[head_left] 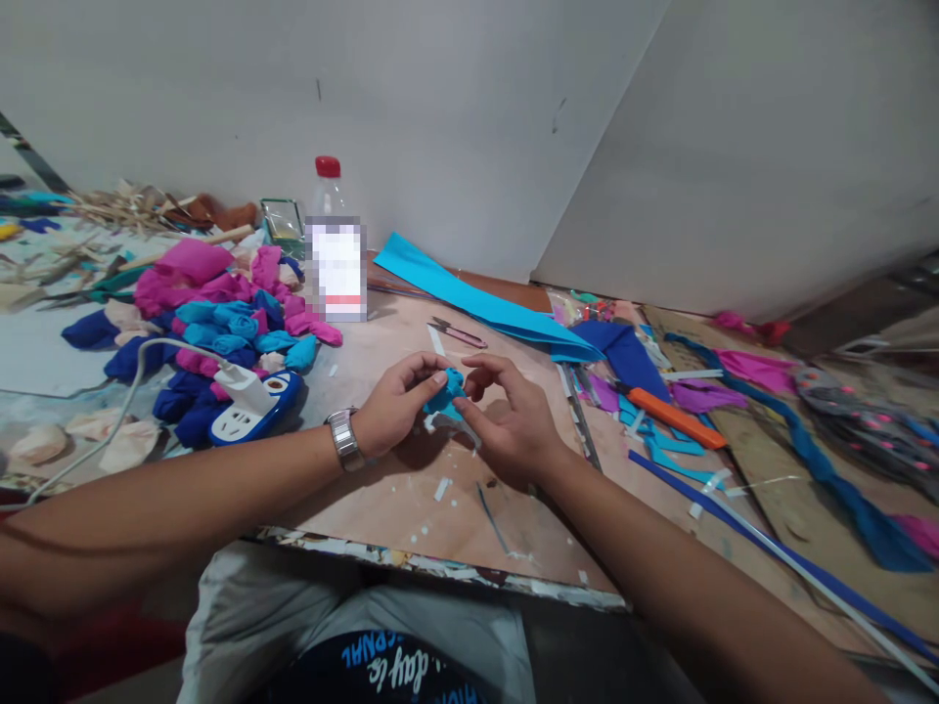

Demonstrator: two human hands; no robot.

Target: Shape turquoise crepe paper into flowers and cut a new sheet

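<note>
A small turquoise piece [444, 393], crumpled like a folded paper flower, is between my two hands above the table. My left hand [400, 403], with a metal watch at the wrist, pinches its left side between thumb and fingers. On the other side, my right hand [510, 416] grips its lower right edge with the thumb, the index finger curved above it. Small scissors [461, 333] with pink handles lie just behind the hands, beside a long folded turquoise strip [476, 298].
Pink, turquoise and dark blue rolled pieces [235, 328] are heaped at left, near a power strip [256, 409] and a red-capped bottle [328, 200]. An orange cutter [676, 418] and a long blue strip [828, 469] lie at right. A wall [455, 117] rises behind.
</note>
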